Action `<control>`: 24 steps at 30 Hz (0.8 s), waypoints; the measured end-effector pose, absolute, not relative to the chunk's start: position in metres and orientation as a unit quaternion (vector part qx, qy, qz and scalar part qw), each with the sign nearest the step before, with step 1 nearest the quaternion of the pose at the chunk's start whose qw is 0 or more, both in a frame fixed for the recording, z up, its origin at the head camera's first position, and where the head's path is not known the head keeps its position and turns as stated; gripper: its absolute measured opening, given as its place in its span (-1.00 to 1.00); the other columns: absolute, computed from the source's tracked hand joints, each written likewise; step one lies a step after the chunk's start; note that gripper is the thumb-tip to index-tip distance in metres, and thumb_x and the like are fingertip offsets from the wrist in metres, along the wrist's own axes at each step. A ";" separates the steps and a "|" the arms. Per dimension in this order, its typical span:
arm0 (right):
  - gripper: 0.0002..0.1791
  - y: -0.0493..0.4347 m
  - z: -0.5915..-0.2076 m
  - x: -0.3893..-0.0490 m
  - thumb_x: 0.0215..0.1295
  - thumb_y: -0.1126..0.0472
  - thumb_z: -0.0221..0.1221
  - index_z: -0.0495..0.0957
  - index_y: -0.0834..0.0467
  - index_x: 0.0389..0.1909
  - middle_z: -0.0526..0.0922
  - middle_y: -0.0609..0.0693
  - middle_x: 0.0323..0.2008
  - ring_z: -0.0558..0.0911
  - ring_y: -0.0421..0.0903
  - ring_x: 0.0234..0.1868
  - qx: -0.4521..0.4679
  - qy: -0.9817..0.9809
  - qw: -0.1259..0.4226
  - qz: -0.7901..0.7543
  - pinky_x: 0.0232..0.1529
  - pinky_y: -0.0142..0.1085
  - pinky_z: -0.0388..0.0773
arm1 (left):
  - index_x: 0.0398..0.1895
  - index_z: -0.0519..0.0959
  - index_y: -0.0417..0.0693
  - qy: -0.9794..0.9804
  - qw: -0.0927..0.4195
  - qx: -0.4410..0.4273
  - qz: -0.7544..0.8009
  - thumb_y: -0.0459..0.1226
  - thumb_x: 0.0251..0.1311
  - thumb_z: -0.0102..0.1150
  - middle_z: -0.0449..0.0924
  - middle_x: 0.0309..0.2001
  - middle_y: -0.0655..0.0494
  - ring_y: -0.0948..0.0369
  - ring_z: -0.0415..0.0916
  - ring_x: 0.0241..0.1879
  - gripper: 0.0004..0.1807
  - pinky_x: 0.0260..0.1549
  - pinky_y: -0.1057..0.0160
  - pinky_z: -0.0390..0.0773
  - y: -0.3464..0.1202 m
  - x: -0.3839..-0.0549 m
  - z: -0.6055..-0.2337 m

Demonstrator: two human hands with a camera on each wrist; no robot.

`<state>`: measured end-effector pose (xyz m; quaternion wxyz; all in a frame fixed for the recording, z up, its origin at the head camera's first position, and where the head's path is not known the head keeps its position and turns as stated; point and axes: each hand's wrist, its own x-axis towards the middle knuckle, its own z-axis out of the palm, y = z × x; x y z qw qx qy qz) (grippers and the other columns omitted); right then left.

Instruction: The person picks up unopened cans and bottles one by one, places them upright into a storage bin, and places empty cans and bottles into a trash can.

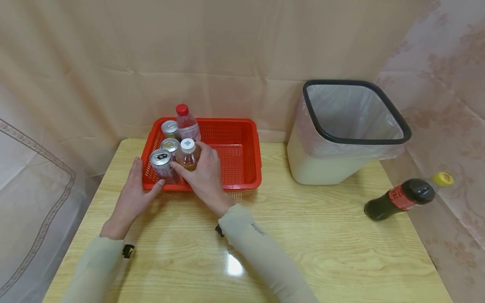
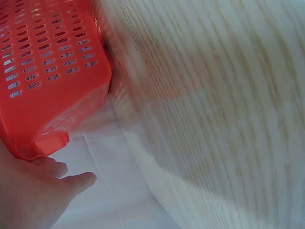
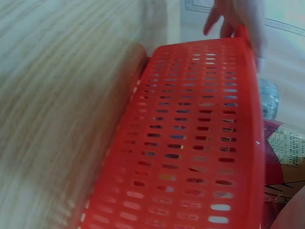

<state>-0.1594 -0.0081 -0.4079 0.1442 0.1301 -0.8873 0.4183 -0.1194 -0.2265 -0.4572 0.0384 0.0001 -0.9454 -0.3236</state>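
Note:
A red plastic basket (image 1: 241, 186) sits toward the left of the table. My right hand (image 1: 209, 179) reaches over its front rim and grips a small clear bottle (image 1: 187, 160) with a white cap and brownish contents. Close to the right thumb stands a silver-topped can (image 1: 163, 165), with a second can (image 1: 170, 145) behind it and a third can (image 1: 170, 128) farther back. Next to them is a pink-tinted bottle (image 1: 188, 127) with a red cap. My left hand (image 1: 130, 195) rests at the basket's front left corner, fingers extended along the side and thumb over the front rim.
To the right, a cream bin (image 1: 314, 166) with a black rim and clear liner stands on the table. A bottle of dark drink (image 1: 402, 198) with a yellow cap is near the table's right edge. Cloth (image 1: 227, 50) hangs behind the table.

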 end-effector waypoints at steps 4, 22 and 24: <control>-0.05 -0.013 -0.414 -0.158 0.15 -0.28 0.46 0.30 0.17 0.37 0.53 0.03 0.12 0.48 -0.04 0.13 0.124 -0.903 0.147 0.385 0.16 -0.25 0.52 | 0.66 -0.31 -0.25 -0.945 0.041 0.001 -0.323 0.19 0.43 0.09 -0.35 0.65 -0.33 -0.35 -0.22 0.58 0.14 0.37 -0.47 0.05 -0.227 -0.119 -0.458; 0.05 -0.017 -0.425 -0.162 0.01 -0.46 0.42 0.29 0.19 0.27 0.44 0.01 0.00 0.43 -0.08 -0.07 0.141 -0.950 0.106 0.258 -0.12 -0.35 0.46 | 0.66 -0.32 -0.27 -0.945 0.041 0.003 -0.323 0.21 0.43 0.08 -0.35 0.64 -0.34 -0.35 -0.22 0.58 0.14 0.38 -0.46 0.05 -0.226 -0.119 -0.457; 0.07 -0.018 -0.424 -0.162 0.02 -0.47 0.40 0.28 0.21 0.29 0.43 0.02 0.01 0.43 -0.08 -0.08 0.139 -0.952 0.100 0.254 -0.12 -0.34 0.47 | 0.66 -0.32 -0.28 -0.945 0.040 0.001 -0.324 0.21 0.43 0.08 -0.36 0.64 -0.34 -0.34 -0.22 0.58 0.15 0.39 -0.46 0.04 -0.226 -0.119 -0.457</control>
